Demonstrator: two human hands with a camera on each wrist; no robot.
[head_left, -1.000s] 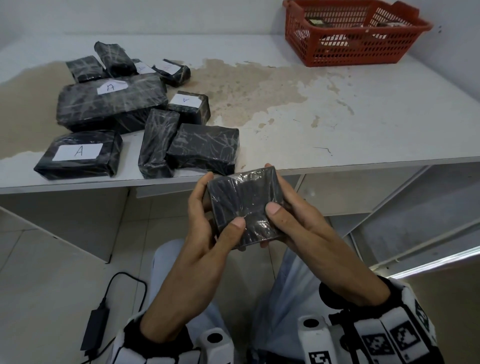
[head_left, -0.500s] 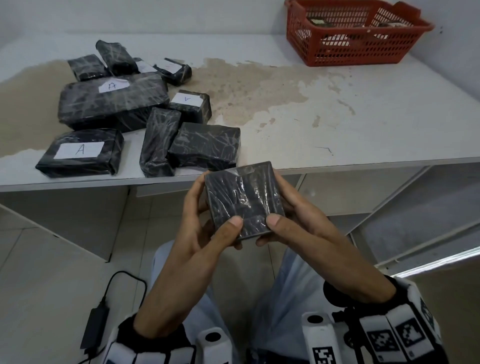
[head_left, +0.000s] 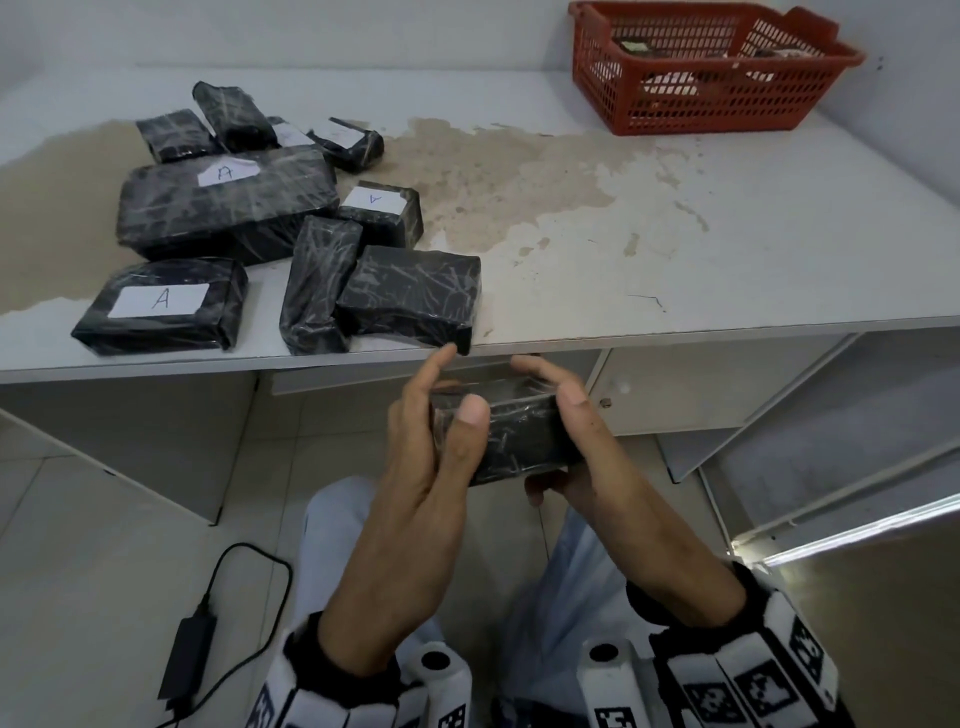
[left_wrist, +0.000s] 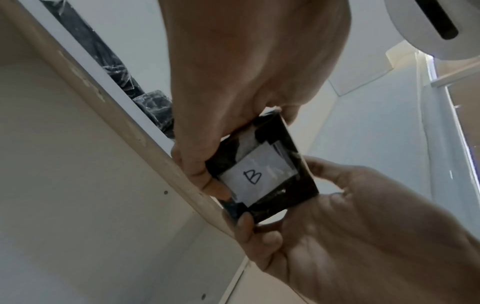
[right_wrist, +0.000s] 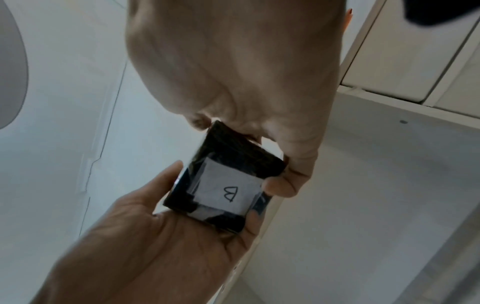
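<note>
A small black film-wrapped package (head_left: 511, 441) hangs just below the table's front edge (head_left: 675, 332), held between both hands. My left hand (head_left: 457, 387) grips its left end, thumb on the near side and one finger raised above it. My right hand (head_left: 545, 382) holds the right end, thumb on top and fingers underneath. In the left wrist view the package (left_wrist: 283, 144) shows on its underside a white label (left_wrist: 253, 176) marked B. The same label (right_wrist: 228, 191) appears in the right wrist view, with fingertips curled round the package (right_wrist: 233, 150).
Several black wrapped packages (head_left: 410, 291) lie on the left of the white table, some labelled A (head_left: 161, 299). A red basket (head_left: 711, 78) stands at the back right. A power adapter (head_left: 187, 654) with its cable lies on the floor. Metal shelving (head_left: 831, 441) is at right.
The package has been turned in my hands from its broad face towards me to lying flat, with its narrow side facing me. My left forefinger has lifted off it.
</note>
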